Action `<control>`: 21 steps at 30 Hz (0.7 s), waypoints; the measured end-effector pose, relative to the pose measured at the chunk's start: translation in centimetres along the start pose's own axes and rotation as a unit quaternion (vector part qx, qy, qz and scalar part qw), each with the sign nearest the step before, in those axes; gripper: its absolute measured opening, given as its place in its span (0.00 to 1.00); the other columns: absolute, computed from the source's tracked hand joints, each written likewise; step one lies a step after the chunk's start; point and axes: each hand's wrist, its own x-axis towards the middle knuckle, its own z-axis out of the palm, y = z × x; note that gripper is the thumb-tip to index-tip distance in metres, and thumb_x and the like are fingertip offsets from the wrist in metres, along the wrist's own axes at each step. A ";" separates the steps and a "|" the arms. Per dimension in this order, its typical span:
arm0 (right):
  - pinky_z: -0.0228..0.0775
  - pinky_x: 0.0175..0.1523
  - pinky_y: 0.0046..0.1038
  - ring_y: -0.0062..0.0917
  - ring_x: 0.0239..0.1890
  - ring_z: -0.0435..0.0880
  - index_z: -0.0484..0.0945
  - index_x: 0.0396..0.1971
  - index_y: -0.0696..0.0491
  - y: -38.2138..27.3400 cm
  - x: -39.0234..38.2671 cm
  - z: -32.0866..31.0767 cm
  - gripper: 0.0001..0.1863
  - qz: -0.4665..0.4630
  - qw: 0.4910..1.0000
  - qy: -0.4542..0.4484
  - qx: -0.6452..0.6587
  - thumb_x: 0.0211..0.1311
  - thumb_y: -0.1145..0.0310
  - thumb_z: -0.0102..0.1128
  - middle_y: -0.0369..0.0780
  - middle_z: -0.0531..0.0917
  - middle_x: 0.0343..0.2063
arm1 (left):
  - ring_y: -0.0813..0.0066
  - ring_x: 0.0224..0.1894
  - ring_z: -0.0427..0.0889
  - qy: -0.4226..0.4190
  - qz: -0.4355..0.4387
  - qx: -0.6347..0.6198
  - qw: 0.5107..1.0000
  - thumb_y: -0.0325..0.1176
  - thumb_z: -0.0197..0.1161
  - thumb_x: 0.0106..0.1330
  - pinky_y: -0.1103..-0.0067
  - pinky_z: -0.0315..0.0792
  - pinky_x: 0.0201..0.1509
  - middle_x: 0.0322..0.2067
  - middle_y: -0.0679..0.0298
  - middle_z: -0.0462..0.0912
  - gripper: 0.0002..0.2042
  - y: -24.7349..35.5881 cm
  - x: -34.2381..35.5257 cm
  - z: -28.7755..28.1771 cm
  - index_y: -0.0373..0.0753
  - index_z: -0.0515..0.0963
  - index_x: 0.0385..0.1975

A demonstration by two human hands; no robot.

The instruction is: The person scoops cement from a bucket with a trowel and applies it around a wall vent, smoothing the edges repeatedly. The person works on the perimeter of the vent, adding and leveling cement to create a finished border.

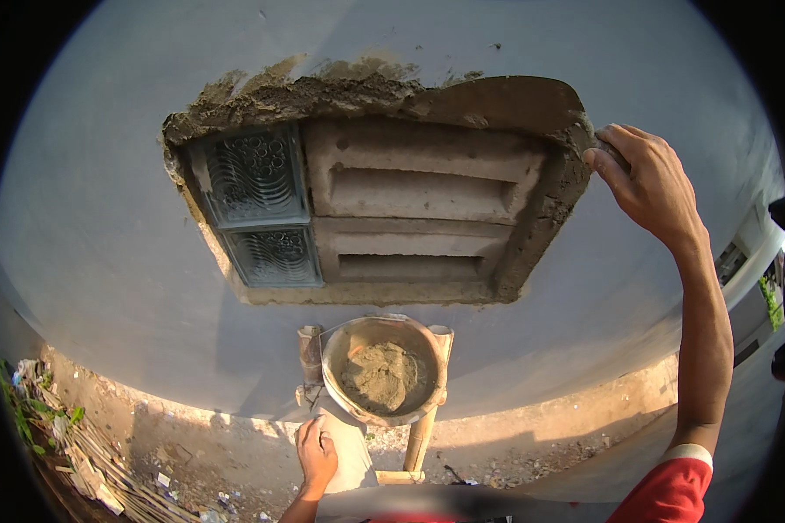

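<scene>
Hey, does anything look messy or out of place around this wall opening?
Yes: the mortar above the glass blocks looks ragged, with smears straying onto the smooth gray wall, unlike the straighter lower border.

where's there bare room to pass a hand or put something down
Passing: before the wall, between the bucket and the right forearm. Setting down: perhaps the pebbly dirt ground between the right bamboo post and the red sleeve. Crowded: the bucket, holding mortar; the stick pile; the opening's right edge, by the right hand.
</scene>
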 end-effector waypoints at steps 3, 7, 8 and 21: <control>0.73 0.37 0.41 0.37 0.25 0.79 0.83 0.31 0.60 -0.7 0.1 -0.5 0.15 -0.006 0.999 0.013 -0.038 0.72 0.63 0.62 0.46 0.81 0.23 | 0.44 0.60 0.75 0.019 0.018 0.003 1.000 0.21 0.55 0.65 0.60 0.69 0.68 0.57 0.45 0.77 0.22 -0.6 -0.4 1.2 0.30 0.78 0.60; 0.73 0.36 0.41 0.38 0.22 0.77 0.83 0.28 0.60 -1.3 0.0 -1.3 0.15 0.021 1.000 -0.006 -0.015 0.71 0.64 0.62 0.47 0.79 0.20 | 0.44 0.61 0.74 0.029 0.015 -0.005 0.999 0.22 0.55 0.66 0.60 0.67 0.69 0.58 0.44 0.76 0.22 -0.9 -0.8 1.5 0.30 0.77 0.62; 0.73 0.36 0.41 0.37 0.22 0.77 0.83 0.28 0.60 -1.4 0.0 -1.6 0.15 0.032 0.999 -0.016 -0.023 0.71 0.64 0.62 0.46 0.79 0.19 | 0.44 0.61 0.74 0.026 0.009 -0.008 1.000 0.23 0.55 0.67 0.59 0.67 0.69 0.58 0.44 0.76 0.22 -0.9 -0.8 1.5 0.30 0.77 0.62; 0.70 0.32 0.36 0.31 0.19 0.76 0.86 0.29 0.59 -2.3 -0.3 -1.4 0.14 -0.008 1.000 -0.004 0.025 0.69 0.64 0.61 0.43 0.80 0.17 | 0.51 0.47 0.81 0.102 -0.074 -0.122 0.985 0.31 0.57 0.76 0.64 0.74 0.55 0.42 0.50 0.81 0.10 0.1 2.6 1.9 0.32 0.83 0.46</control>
